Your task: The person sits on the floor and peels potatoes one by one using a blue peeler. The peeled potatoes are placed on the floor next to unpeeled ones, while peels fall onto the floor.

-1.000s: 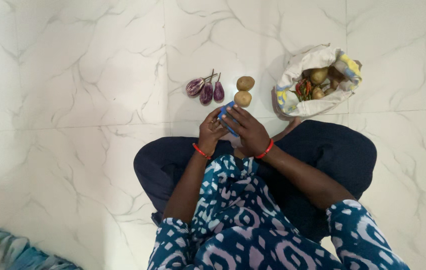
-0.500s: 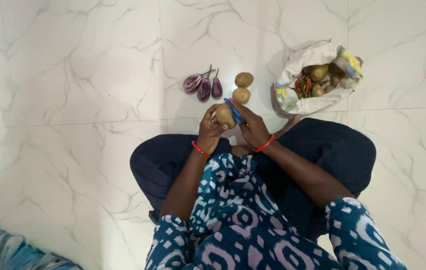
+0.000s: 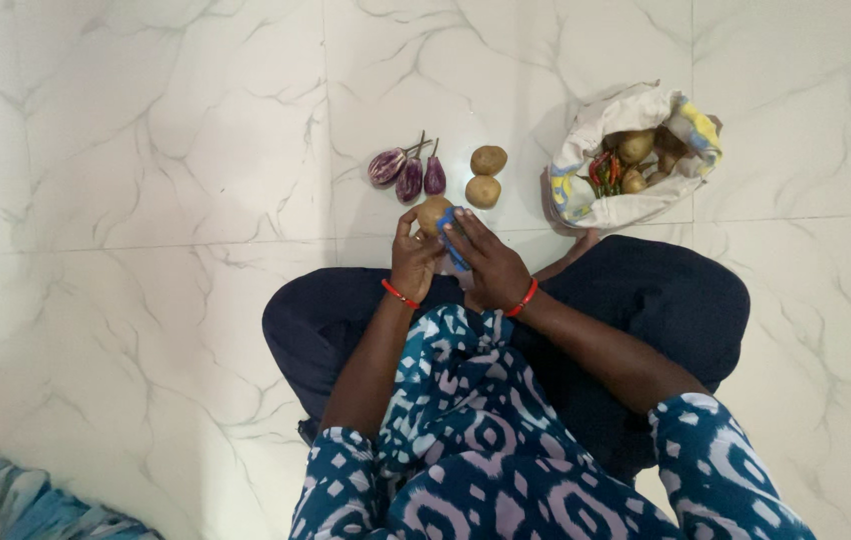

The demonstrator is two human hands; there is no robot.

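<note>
I sit cross-legged on a white marble floor. My left hand [image 3: 412, 258] grips a brown potato [image 3: 432, 212] in front of my knees. My right hand [image 3: 486, 262] holds a blue peeler [image 3: 452, 238] pressed against the potato's right side. Just beyond my hands lie two more potatoes [image 3: 487, 175] and three small purple striped eggplants [image 3: 409, 172] on the floor.
A white cloth bag [image 3: 634, 152] to the upper right lies open, holding potatoes and red and green chillies. A patterned cloth [image 3: 6, 505] lies at the bottom left corner. My foot pokes out beside the bag.
The potato has shifted up and left in my left hand. My right hand with the peeler has slid back down along it toward me.
</note>
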